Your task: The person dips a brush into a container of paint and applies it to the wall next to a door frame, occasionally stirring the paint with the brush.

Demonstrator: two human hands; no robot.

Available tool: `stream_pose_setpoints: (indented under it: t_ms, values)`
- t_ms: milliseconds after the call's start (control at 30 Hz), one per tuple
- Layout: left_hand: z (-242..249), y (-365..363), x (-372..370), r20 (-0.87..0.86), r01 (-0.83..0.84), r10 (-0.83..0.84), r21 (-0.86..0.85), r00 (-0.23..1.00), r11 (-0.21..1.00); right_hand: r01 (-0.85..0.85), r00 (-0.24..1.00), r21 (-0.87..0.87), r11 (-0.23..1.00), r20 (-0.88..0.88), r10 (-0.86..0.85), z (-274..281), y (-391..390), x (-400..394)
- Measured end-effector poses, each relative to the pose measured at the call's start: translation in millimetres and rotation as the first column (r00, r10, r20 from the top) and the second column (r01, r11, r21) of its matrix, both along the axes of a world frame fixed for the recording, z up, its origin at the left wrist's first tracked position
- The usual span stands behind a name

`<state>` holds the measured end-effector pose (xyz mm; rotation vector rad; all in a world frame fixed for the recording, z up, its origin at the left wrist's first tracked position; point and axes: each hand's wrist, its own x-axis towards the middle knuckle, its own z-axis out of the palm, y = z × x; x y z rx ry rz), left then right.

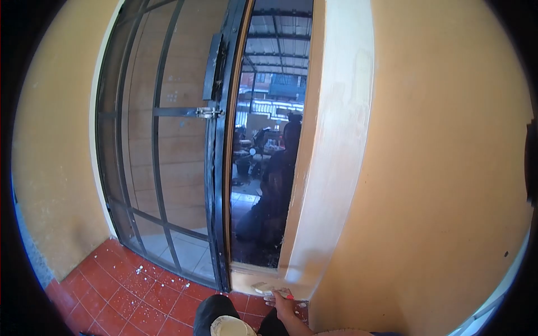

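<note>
Low at the bottom centre, my right hand (283,306) is closed round a small tool (290,297) with a bit of red showing; its exact kind is hard to make out. The hand is close to the base of the wall below the narrow glass panel (263,168). A pale, whitish strip (336,123) runs down the wall beside the panel's wooden frame (305,162). Near my knees is a round container (230,326) with off-white material, cut by the lower edge of the view. My left hand does not show.
A dark metal grille door (158,112) with a bolt (208,112) stands left of the glass. Orange-yellow walls (437,168) flank the doorway. White flecks lie on the red tiled floor (120,291). My dark-clad knee (214,309) is close to the doorway.
</note>
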<state>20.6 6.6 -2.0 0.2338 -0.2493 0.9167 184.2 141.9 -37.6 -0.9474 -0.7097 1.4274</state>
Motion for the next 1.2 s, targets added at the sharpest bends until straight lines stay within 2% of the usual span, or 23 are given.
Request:
stream_pose_setpoints:
  t_ms: [33, 167, 333, 467, 567, 667, 733, 833, 933, 1200]
  values:
    - [-1.0, -1.2, 0.3, -0.004, -0.003, 0.003, 0.002, 1.000, 1.000, 0.002, 1.000, -0.024, 1.000, -0.003, -0.002, 9.9, -5.4, -1.4]
    - [-0.9, -3.5, -0.5, -0.019, -0.013, 0.013, 0.003, 1.000, 1.000, -0.021, 1.000, 0.064, 0.998, 0.014, 0.020, -11.4, 9.1, -4.8]
    - [2.5, -6.4, -0.1, -0.044, -0.031, 0.031, 0.013, 0.999, 0.999, -0.035, 0.999, 0.023, 0.999, 0.003, 0.035, 14.2, -4.9, -8.8]
    - [3.9, -9.4, -0.5, -0.052, -0.048, 0.049, 0.018, 0.997, 0.999, -0.021, 1.000, 0.076, 0.997, 0.007, 0.021, -25.9, 24.6, -5.0]
    - [1.1, -11.2, -1.3, -0.051, -0.046, 0.046, 0.007, 0.998, 0.999, 0.004, 0.997, 0.040, 0.999, 0.073, -0.007, -25.7, 24.0, -1.3]
    - [-2.1, -13.4, -1.4, -0.037, -0.041, 0.041, 0.003, 0.998, 0.999, 0.001, 0.999, 0.037, 0.999, 0.041, -0.002, -14.1, 19.5, 0.6]
    - [-4.1, -14.0, -2.0, -0.027, -0.043, 0.043, -0.002, 0.999, 0.999, 0.049, 0.999, 0.112, 0.992, -0.011, -0.048, -17.2, 22.0, -1.1]
    - [-8.2, -14.9, -2.5, -0.013, -0.035, 0.035, -0.006, 0.999, 0.999, 0.045, 0.999, 0.044, 0.998, -0.026, -0.044, -15.8, 20.8, -0.5]
    - [-11.4, -16.6, -3.0, -0.002, -0.032, 0.032, -0.007, 0.999, 0.999, 0.035, 0.999, 0.118, 0.992, 0.036, -0.039, -32.3, 33.4, 3.5]
    - [-16.6, -23.5, -4.2, 0.007, -0.036, 0.036, -0.008, 0.999, 0.999, 0.042, 0.999, 0.074, 0.996, -0.012, -0.041, -22.6, 29.0, 5.8]
